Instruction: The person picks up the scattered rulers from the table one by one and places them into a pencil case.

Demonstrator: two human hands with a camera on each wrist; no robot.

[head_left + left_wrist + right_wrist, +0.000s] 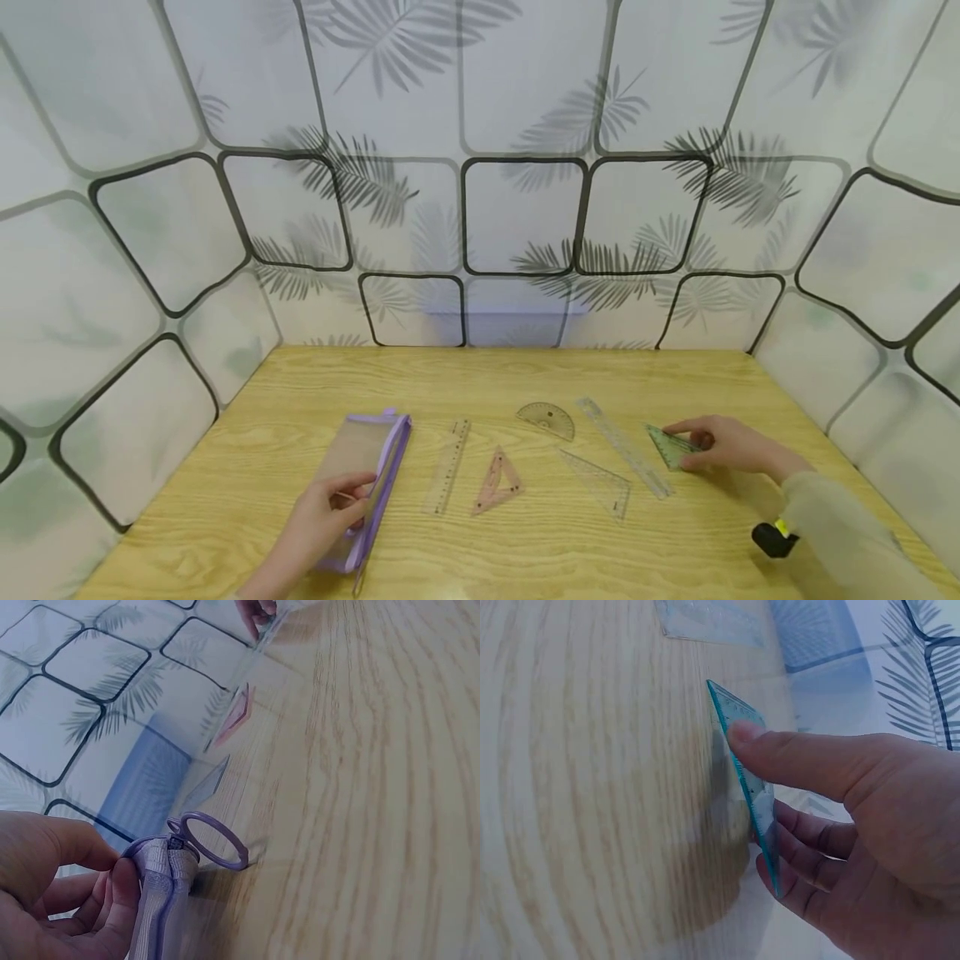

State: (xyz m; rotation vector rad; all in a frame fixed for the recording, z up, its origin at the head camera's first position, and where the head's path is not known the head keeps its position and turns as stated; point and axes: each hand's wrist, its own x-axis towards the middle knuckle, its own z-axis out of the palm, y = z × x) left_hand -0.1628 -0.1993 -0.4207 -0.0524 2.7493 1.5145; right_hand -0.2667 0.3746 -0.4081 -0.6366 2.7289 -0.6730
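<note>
My left hand [321,515] pinches the edge of a purple-trimmed zip pouch [363,440] lying at the left of the table. In the left wrist view, thumb and fingers grip the pouch [159,919] beside its zip, which has a purple ring pull [242,860]. On the right, my right hand [733,447] holds a green see-through set square [667,446] between thumb and fingers. The right wrist view shows this set square [744,776] tilted up on edge, close above the wood. What the pouch contains cannot be made out.
Between the hands lie a clear ruler [447,467], a pink set square [487,502], a protractor [546,418], a clear set square [611,483] and a longer clear ruler [626,450]. Patterned curtains [525,217] enclose the wooden table [525,558]. A black object [772,541] sits by the right sleeve.
</note>
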